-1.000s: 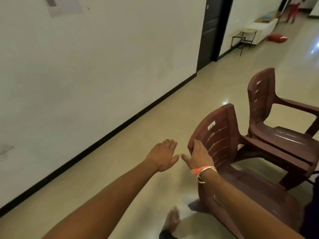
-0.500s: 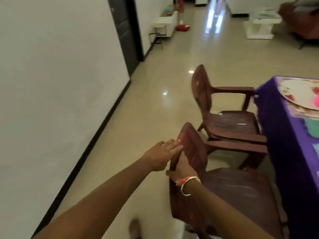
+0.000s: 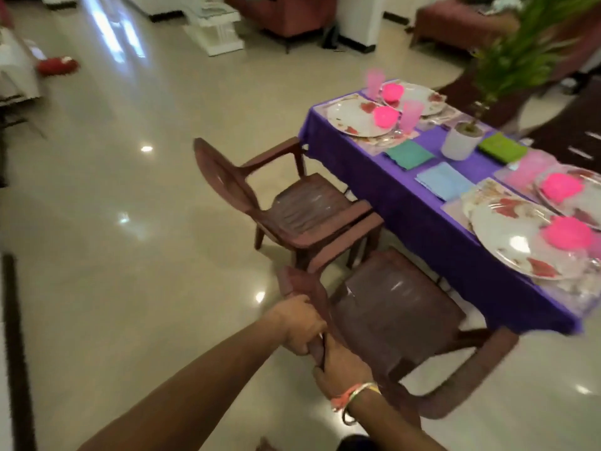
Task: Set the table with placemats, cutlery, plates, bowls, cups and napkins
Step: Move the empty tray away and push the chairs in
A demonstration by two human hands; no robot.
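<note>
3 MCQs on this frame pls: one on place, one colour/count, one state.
1. Where does the potted plant stand?
A. on the floor
B. on the table
C. on a chair seat

2. What colour is the tablecloth?
A. purple
B. white
C. yellow

3. What are the left hand and right hand doing?
A. resting on the table
B. holding a plate
C. gripping the back of the near chair

Answers: 1 B, the white pot sits mid-table between napkins. 2 A, the purple cloth drapes over the table edge. 3 C, both hands close on the chair's top rail.
</note>
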